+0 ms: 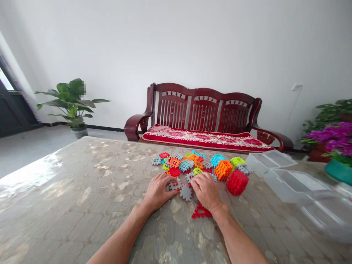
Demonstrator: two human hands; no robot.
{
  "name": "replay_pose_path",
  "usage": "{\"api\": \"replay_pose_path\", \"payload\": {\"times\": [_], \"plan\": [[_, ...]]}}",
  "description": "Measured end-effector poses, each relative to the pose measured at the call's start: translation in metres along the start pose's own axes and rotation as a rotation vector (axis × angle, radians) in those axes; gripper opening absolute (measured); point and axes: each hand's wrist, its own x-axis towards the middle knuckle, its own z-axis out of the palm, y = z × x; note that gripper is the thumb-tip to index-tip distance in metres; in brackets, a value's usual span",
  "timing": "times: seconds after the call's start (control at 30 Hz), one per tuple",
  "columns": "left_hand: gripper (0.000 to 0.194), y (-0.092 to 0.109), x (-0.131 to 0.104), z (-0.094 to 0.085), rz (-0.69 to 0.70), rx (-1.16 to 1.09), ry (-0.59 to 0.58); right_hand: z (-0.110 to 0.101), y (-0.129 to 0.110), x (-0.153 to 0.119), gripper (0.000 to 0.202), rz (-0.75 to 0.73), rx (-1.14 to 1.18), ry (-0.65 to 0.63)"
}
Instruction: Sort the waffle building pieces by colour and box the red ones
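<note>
My left hand point(159, 190) has its thumb and fingers closed on the left edge of a grey interlocking building tile point(175, 184) with a window grid. Beside that tile lies a solid grey tile point(186, 193) with toothed edges. My right hand point(206, 190) is curled downward at the near edge of the pile, its fingertips by another grey grid tile point(189, 177); what its fingers grip is hidden. A red triangular piece point(201, 211) lies partly under my right wrist. Beyond both hands spreads a loose pile of coloured tiles point(184, 165).
Right of the pile stand an orange stack point(223, 170), a red stack point(237, 182) and a blue stack point(217, 160) of tiles. Clear plastic boxes point(294, 185) sit farther right, near a flower pot point(339, 170). A wooden bench point(205, 110) stands behind the cloth-covered table point(110, 183).
</note>
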Motion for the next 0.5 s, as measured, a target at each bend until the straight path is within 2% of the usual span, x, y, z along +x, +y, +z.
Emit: {"api": "replay_pose_path", "payload": {"times": [0.07,0.2,0.37,0.5], "plan": [[0.039,-0.002,0.001,0.001,-0.011,-0.013,0.013,0.002,0.004,-0.001,0.022,0.047,-0.038,0.028],[0.042,-0.007,0.002,0.004,-0.014,-0.077,0.016,0.004,0.008,-0.004,0.01,0.073,-0.041,0.092],[0.048,-0.014,0.002,0.009,-0.023,-0.156,0.018,0.002,0.006,-0.005,0.037,0.071,-0.061,0.015],[0.051,-0.017,0.002,0.01,-0.033,-0.175,0.018,0.003,0.006,-0.005,0.038,0.088,-0.053,-0.029]]}}
